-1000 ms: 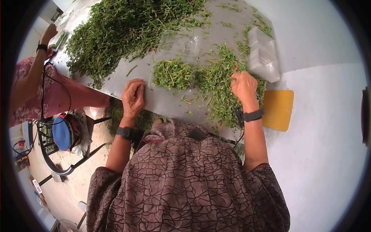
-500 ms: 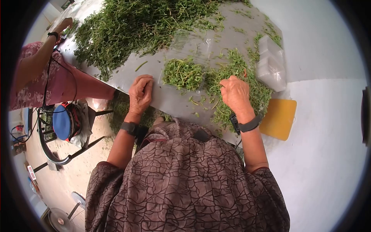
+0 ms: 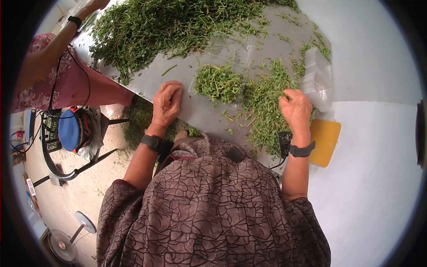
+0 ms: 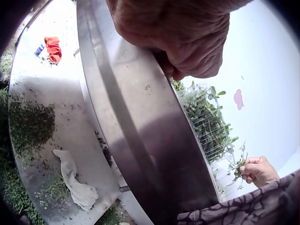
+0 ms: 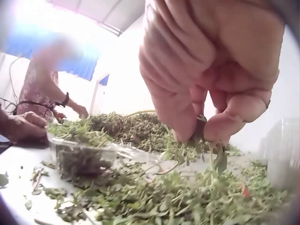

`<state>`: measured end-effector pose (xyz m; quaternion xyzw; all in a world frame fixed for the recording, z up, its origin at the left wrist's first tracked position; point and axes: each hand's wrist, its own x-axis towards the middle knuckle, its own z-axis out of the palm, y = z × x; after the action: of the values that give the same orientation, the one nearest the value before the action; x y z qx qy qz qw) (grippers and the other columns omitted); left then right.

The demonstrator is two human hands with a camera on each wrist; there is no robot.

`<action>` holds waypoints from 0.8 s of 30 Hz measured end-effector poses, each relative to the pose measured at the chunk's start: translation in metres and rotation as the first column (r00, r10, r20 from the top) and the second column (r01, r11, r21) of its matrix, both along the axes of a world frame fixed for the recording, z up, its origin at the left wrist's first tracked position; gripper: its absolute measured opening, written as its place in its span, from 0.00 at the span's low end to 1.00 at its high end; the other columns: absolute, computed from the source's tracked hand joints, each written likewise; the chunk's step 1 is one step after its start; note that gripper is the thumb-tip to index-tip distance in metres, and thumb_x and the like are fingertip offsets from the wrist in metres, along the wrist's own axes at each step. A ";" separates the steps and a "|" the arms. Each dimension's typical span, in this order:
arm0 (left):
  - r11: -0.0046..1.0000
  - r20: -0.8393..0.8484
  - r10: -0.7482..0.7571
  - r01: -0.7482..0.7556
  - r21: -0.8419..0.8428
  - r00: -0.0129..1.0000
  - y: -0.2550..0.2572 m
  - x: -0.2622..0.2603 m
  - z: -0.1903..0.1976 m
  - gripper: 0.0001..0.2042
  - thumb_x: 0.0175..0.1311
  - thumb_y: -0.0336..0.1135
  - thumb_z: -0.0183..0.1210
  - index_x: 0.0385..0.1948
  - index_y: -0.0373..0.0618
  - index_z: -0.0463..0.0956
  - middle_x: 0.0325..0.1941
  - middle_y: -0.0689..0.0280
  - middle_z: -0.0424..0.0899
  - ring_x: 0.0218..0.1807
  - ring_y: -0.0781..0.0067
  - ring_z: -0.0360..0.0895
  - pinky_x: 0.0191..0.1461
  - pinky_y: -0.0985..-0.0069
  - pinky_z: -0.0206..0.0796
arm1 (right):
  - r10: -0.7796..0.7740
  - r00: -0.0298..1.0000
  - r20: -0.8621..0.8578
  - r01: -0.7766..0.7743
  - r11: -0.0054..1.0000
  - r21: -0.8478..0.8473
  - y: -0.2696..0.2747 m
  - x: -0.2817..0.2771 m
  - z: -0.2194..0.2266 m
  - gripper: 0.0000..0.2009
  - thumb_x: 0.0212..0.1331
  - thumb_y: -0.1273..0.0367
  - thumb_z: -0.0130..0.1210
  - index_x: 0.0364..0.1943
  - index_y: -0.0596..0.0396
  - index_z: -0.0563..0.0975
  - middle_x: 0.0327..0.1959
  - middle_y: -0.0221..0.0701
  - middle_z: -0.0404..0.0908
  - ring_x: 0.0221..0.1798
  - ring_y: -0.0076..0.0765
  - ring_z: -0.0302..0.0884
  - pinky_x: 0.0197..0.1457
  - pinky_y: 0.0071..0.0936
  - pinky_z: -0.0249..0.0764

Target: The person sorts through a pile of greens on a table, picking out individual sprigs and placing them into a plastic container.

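Note:
My right hand [image 3: 297, 111] is over the loose heap of green sprigs [image 3: 271, 95] on the right of the grey table. In the right wrist view, its thumb and fingers pinch a small leafy sprig [image 5: 220, 159] above the heap. My left hand [image 3: 167, 104] rests at the table's near edge with its fingers loosely curled and nothing visible in them. Between the hands stands a clear plastic box [image 5: 84, 157] filled with trimmed greens [image 3: 218, 83]. Its transparent lid [image 3: 227, 49] lies folded back behind it.
A large pile of greens [image 3: 155, 31] covers the far left of the table. Stacked clear boxes [image 3: 318, 80] stand at the right beside a yellow board [image 3: 325, 142]. A single stem [image 3: 169, 70] lies near my left hand. Another person's arm [image 3: 58, 49] reaches over the table at the left.
My right hand went left towards the box, then back right over the heap. My left hand stays at the table edge. The other person's arm has reached farther over the table.

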<state>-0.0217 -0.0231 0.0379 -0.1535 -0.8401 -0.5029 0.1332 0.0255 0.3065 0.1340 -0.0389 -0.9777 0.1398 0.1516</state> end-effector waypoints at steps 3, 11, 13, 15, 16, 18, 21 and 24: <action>1.000 -0.008 -0.002 0.002 -0.002 1.000 -0.001 -0.001 -0.002 0.03 0.59 0.23 0.54 0.32 0.39 0.77 0.40 0.59 0.81 0.41 0.62 0.79 0.45 0.72 0.71 | -0.080 0.997 0.008 0.081 0.991 -0.106 -0.003 -0.006 0.011 0.05 0.44 0.72 0.54 0.26 0.57 0.78 0.25 0.46 0.76 0.27 0.55 0.74 0.31 0.42 0.70; 0.999 -0.031 -0.013 0.015 0.034 0.999 -0.001 -0.002 -0.003 0.03 0.56 0.21 0.56 0.31 0.38 0.75 0.37 0.59 0.80 0.38 0.59 0.78 0.42 0.72 0.71 | 0.162 0.984 0.080 -0.167 0.983 0.073 -0.024 -0.039 -0.035 0.06 0.38 0.71 0.60 0.23 0.58 0.78 0.21 0.45 0.75 0.28 0.52 0.76 0.32 0.44 0.73; 1.000 -0.041 -0.007 0.008 0.029 0.999 -0.001 -0.002 -0.004 0.03 0.56 0.21 0.56 0.31 0.38 0.75 0.37 0.59 0.80 0.38 0.58 0.78 0.42 0.72 0.70 | 0.196 0.974 0.115 -0.214 0.961 0.173 -0.031 -0.045 -0.036 0.06 0.39 0.72 0.60 0.21 0.59 0.77 0.21 0.45 0.75 0.27 0.51 0.76 0.31 0.45 0.73; 1.000 -0.061 -0.012 0.013 0.022 0.998 -0.001 -0.002 -0.004 0.04 0.55 0.21 0.56 0.31 0.38 0.75 0.37 0.59 0.80 0.38 0.58 0.79 0.43 0.71 0.71 | 0.208 0.968 0.139 -0.234 0.950 0.209 -0.030 -0.050 -0.045 0.06 0.38 0.72 0.60 0.20 0.59 0.76 0.21 0.45 0.75 0.27 0.51 0.76 0.31 0.44 0.72; 1.000 -0.064 -0.006 0.007 0.022 0.998 -0.001 -0.002 -0.005 0.04 0.55 0.21 0.56 0.31 0.38 0.75 0.37 0.59 0.80 0.38 0.58 0.79 0.43 0.71 0.71 | 0.210 0.964 0.164 -0.246 0.938 0.245 -0.029 -0.052 -0.048 0.06 0.38 0.72 0.60 0.19 0.58 0.76 0.22 0.46 0.75 0.27 0.51 0.76 0.30 0.44 0.72; 0.999 -0.049 -0.008 0.010 0.040 0.999 -0.001 -0.002 -0.007 0.05 0.54 0.20 0.56 0.31 0.38 0.76 0.37 0.58 0.80 0.39 0.57 0.79 0.44 0.71 0.71 | 0.205 0.960 0.189 -0.249 0.934 0.255 -0.030 -0.053 -0.048 0.06 0.38 0.71 0.60 0.19 0.58 0.75 0.23 0.46 0.75 0.27 0.51 0.76 0.30 0.44 0.72; 1.000 -0.043 -0.005 0.007 0.026 0.999 0.000 -0.002 -0.004 0.05 0.54 0.20 0.56 0.32 0.38 0.76 0.38 0.58 0.80 0.39 0.56 0.79 0.44 0.70 0.71 | 0.209 0.964 0.162 -0.247 0.931 0.268 -0.027 -0.051 -0.051 0.06 0.37 0.72 0.60 0.18 0.58 0.74 0.22 0.46 0.74 0.25 0.51 0.75 0.29 0.44 0.71; 0.999 -0.045 -0.005 0.007 0.042 0.999 0.000 -0.002 -0.006 0.05 0.54 0.20 0.56 0.32 0.38 0.76 0.38 0.58 0.80 0.38 0.56 0.79 0.42 0.71 0.72 | 0.174 0.980 0.093 -0.189 0.966 0.179 -0.021 -0.049 -0.042 0.06 0.37 0.72 0.58 0.17 0.60 0.73 0.17 0.47 0.72 0.21 0.51 0.73 0.26 0.43 0.69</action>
<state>-0.0237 -0.0236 0.0323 -0.1646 -0.8257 -0.5173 0.1536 -0.0233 0.2855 0.0916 0.0599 -0.9911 0.0590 0.1035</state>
